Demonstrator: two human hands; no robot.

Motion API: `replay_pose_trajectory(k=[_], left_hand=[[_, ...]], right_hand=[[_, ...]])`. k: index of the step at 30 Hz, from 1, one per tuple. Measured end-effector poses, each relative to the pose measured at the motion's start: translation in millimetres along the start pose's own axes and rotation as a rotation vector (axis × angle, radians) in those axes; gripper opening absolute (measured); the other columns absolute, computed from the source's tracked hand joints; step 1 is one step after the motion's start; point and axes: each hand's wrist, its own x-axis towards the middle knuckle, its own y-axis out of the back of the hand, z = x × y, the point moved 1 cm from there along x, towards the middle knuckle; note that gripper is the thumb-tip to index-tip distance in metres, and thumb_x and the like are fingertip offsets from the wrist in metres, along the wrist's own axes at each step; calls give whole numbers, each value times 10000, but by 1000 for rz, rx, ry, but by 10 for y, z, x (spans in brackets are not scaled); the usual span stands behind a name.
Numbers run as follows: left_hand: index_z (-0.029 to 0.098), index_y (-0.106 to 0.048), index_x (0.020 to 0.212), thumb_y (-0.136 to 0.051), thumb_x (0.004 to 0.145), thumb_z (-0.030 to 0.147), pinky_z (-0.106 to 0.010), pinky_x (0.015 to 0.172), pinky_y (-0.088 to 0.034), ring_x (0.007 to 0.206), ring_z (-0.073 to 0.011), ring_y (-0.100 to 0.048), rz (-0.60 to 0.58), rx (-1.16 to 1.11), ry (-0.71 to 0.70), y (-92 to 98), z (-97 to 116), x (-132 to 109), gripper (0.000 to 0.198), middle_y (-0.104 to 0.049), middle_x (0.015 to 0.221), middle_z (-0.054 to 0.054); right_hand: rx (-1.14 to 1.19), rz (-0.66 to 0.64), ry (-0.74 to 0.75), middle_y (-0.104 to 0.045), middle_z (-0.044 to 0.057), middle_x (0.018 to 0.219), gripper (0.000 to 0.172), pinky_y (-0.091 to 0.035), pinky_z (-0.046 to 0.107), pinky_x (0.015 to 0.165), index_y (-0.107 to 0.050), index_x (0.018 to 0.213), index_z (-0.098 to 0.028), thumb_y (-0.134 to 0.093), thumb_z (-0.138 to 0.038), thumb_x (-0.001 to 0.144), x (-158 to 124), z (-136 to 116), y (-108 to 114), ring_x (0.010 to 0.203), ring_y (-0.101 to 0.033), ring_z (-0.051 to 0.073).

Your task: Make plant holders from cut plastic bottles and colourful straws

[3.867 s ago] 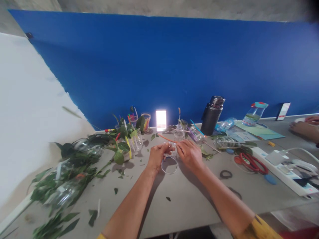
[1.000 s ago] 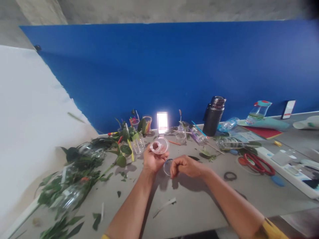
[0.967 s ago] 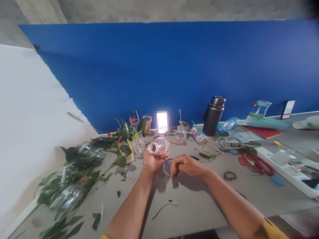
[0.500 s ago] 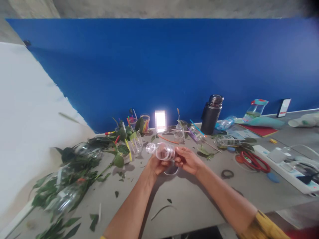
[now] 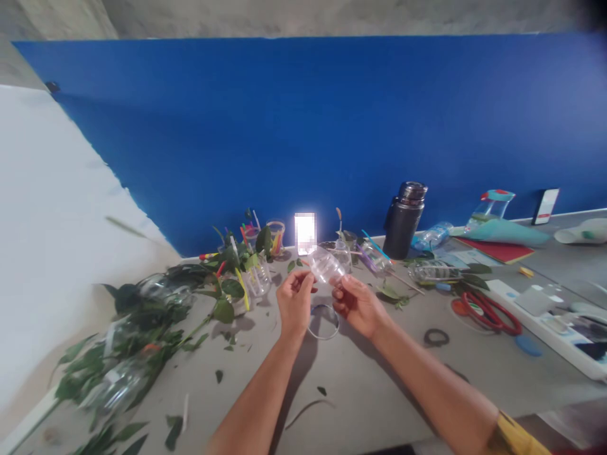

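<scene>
A cut piece of transparent plastic bottle (image 5: 326, 266) is raised above the grey table (image 5: 365, 385), tilted up towards the far left. My right hand (image 5: 358, 308) grips its lower end. The fingertips of my left hand (image 5: 294, 299) press against its near side, so both hands seem to hold it. Below the hands, a thin transparent plastic ring (image 5: 323, 333) lies flat on the table, touching neither hand.
Leafy cut bottles (image 5: 126, 373) spread over the left side. Beyond my hands stand a pen-filled cup (image 5: 275, 237), a small bottle (image 5: 342, 256) and a dark thermos (image 5: 403, 221). Red-handled scissors (image 5: 488, 314), a dark rubber ring (image 5: 436, 337) and a power strip (image 5: 535, 302) lie on the right.
The bottle piece has risen and tilted from lying level between my hands. My hands have moved apart, and more of the ring on the table shows.
</scene>
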Motion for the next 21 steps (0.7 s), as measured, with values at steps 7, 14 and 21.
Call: replay_pose_trajectory(k=[7, 14, 21], left_hand=[[165, -811, 819, -827, 751, 222, -256, 640, -565, 664, -166, -667, -2, 137, -2, 9, -7, -3, 91, -748, 710, -31], [154, -819, 771, -808, 753, 122, -236, 580, -510, 565, -150, -643, -19, 110, 18, 20, -4, 1, 39, -749, 684, -41], [185, -813, 737, -781, 781, 157, -245, 603, -527, 628, -173, -663, -15, 183, 18, 28, -30, 11, 60, -746, 690, -37]], right_hand=[[-288, 56, 181, -730, 50, 825, 406, -436, 230, 562, -714, 764, -167, -967, -468, 665, -5, 60, -30, 628, -545, 97], [-449, 48, 243, -676, 25, 694, 401, -437, 271, 603, -765, 822, -172, -913, -527, 711, -3, 60, 4, 628, -544, 131], [-444, 56, 232, -700, 34, 735, 413, -458, 282, 633, -765, 808, -180, -924, -544, 695, 34, 110, 64, 661, -583, 142]])
